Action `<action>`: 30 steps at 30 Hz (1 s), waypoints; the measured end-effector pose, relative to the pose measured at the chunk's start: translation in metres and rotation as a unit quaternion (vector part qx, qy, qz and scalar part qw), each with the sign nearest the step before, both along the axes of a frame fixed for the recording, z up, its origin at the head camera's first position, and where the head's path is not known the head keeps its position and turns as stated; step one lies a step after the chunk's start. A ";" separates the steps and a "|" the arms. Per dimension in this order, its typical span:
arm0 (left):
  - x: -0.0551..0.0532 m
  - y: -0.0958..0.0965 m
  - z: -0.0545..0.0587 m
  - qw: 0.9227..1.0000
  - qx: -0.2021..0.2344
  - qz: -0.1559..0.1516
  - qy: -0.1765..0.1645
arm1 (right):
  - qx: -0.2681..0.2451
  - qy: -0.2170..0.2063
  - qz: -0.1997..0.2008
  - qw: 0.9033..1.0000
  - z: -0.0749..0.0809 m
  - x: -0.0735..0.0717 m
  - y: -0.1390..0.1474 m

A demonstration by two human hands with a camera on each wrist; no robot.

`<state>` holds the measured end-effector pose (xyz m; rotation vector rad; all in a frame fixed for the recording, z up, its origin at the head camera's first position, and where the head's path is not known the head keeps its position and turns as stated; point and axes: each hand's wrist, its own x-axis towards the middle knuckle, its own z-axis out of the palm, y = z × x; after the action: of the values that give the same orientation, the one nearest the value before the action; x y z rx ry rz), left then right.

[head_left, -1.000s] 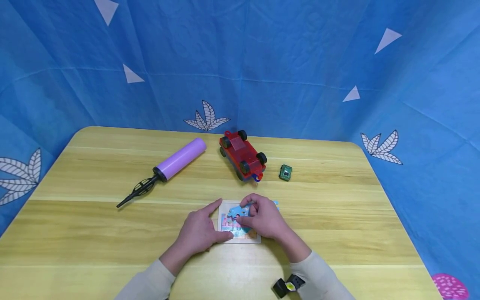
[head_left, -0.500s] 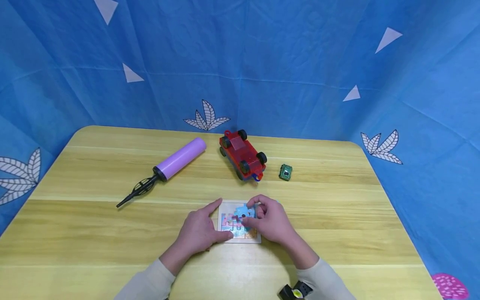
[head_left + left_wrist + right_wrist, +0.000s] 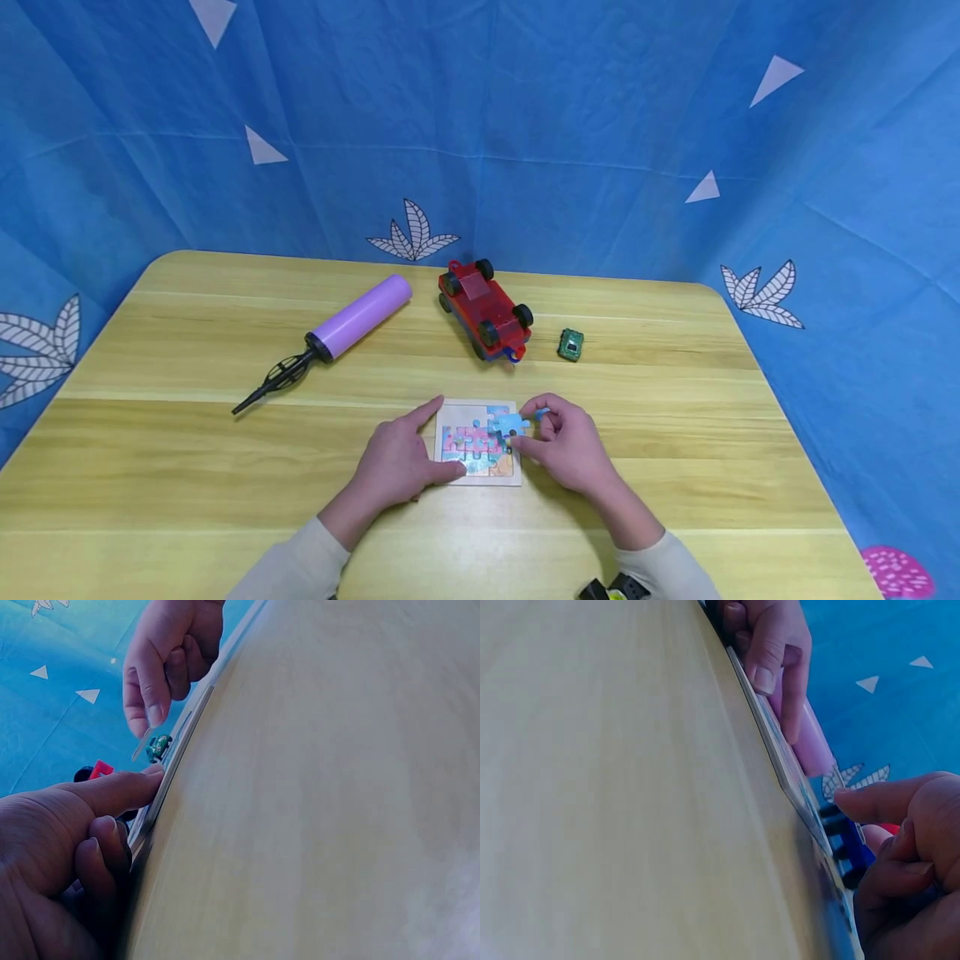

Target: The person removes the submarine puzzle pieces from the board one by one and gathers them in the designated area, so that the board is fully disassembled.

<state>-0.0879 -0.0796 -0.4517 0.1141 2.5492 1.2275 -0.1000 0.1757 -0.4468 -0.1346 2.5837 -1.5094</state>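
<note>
A jigsaw puzzle board with a pale frame lies flat on the table, its lower rows filled with pink and blue pieces. My left hand spans its left side, thumb pressing on the front border and forefinger reaching straight to the back left corner. At the board's right edge, my right hand pinches a light blue puzzle piece between thumb and forefinger. In the left wrist view this piece appears edge-on, tilted above the board. Another blue piece shows partly behind the right fingers.
Behind the board, a red toy car lies with wheels up. To its right sits a small green toy car. A purple hand pump with a black nozzle lies at the left. A blue cloth hangs behind the wooden table.
My right hand has moved right with the pinched piece, from over the board's middle to its right edge, uncovering more pieces. The left hand stays in place.
</note>
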 end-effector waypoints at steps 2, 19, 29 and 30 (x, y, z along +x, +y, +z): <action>0.000 0.000 0.000 1.000 0.001 0.001 -0.001 | 0.000 -0.001 -0.005 1.000 0.000 0.001 0.004; -0.001 -0.002 0.000 1.000 0.019 -0.002 -0.019 | 0.026 0.011 -0.055 0.998 0.001 -0.005 0.047; 0.000 -0.003 0.001 0.999 0.040 -0.006 -0.025 | 0.039 0.001 -0.077 0.996 0.000 -0.010 0.065; 0.000 -0.003 0.001 0.999 0.039 -0.006 -0.023 | 0.041 0.002 -0.078 0.996 0.000 -0.010 0.066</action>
<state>-0.0880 -0.0826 -0.4508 0.1180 2.4578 1.3110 -0.1100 0.2420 -0.4471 0.0761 2.7114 -1.4482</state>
